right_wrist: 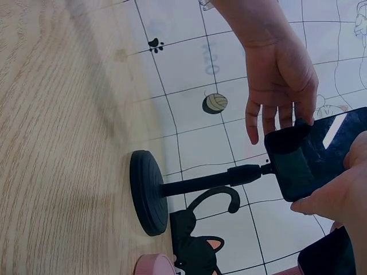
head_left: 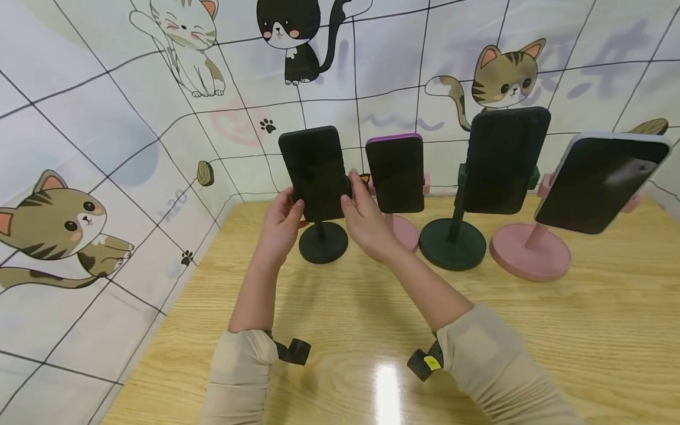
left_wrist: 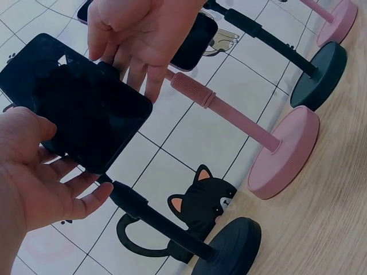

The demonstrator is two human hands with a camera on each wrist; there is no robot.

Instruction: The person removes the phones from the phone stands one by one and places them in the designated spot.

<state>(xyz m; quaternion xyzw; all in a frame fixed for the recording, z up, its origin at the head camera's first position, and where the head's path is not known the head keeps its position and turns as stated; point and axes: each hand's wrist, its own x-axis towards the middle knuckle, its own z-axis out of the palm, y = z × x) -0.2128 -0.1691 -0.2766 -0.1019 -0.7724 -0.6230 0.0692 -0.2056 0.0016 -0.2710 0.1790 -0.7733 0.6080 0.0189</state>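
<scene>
A black smartphone [head_left: 314, 171] sits upright, slightly tilted, on a black round-based phone stand [head_left: 323, 245] at the left of the row. My left hand [head_left: 280, 227] holds its left edge, thumb at the front and fingers reaching behind. On the opposite edge, my right hand [head_left: 368, 221] grips beside the stand's dark side clamp, with its thumb on the phone's front edge. In the left wrist view, both hands flank the dark screen [left_wrist: 80, 103], above the stand's thin pole [left_wrist: 166, 226]. The right wrist view shows the stand's base [right_wrist: 148, 192] resting on the table.
To the right stand a purple-edged phone [head_left: 395, 174] on a pink stand [head_left: 406, 233], a black phone [head_left: 504, 162] on a dark green stand [head_left: 453, 245], and a white-edged phone [head_left: 595, 183] on another pink stand [head_left: 531, 254]. Behind the wooden table [head_left: 345, 313] hangs a cat-printed cloth [head_left: 393, 65].
</scene>
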